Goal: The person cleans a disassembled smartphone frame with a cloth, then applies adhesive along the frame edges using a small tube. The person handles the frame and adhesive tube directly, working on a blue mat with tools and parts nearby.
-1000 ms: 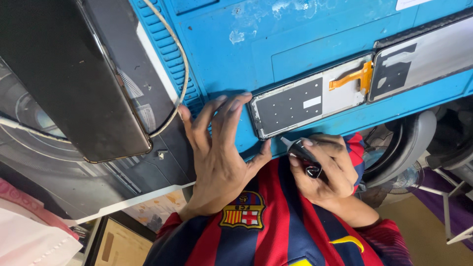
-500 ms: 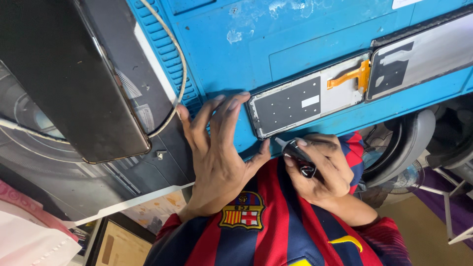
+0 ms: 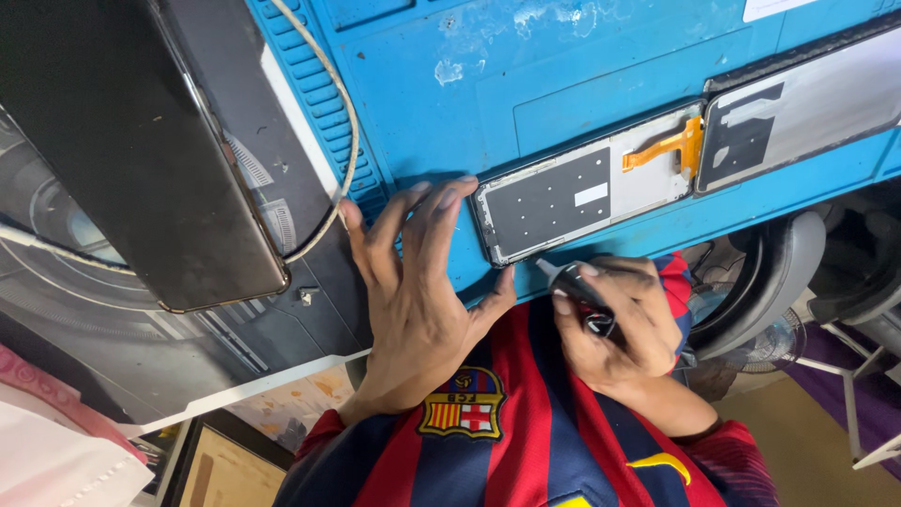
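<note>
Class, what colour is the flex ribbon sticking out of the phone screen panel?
Orange, seen in the head view: the flex ribbon on the screen panel.

Blue mat (image 3: 582,84): rubbery, matt, scuffed with pale smears at 12 o'clock, ribbed along its 9 o'clock edge. Phone screen (image 3: 587,192) on it, back side up: matt black sheet, bare grey metal-looking patch, thin glossy rim, orange flex strip (image 3: 662,150) of shiny plastic film. A 2nd panel (image 3: 798,103) at 2 o'clock: dull silvery back, black matt patch. Black box (image 3: 122,150) at 10 o'clock: smooth, semi-gloss, metal-like edge. Cable (image 3: 343,122): off-white smooth plastic. Tool (image 3: 577,282) in right hand (image 3: 624,324): glossy black plastic, pale tip. Left hand (image 3: 413,291) bare. Shirt (image 3: 507,441): smooth knit cloth, embroidered crest.
</note>
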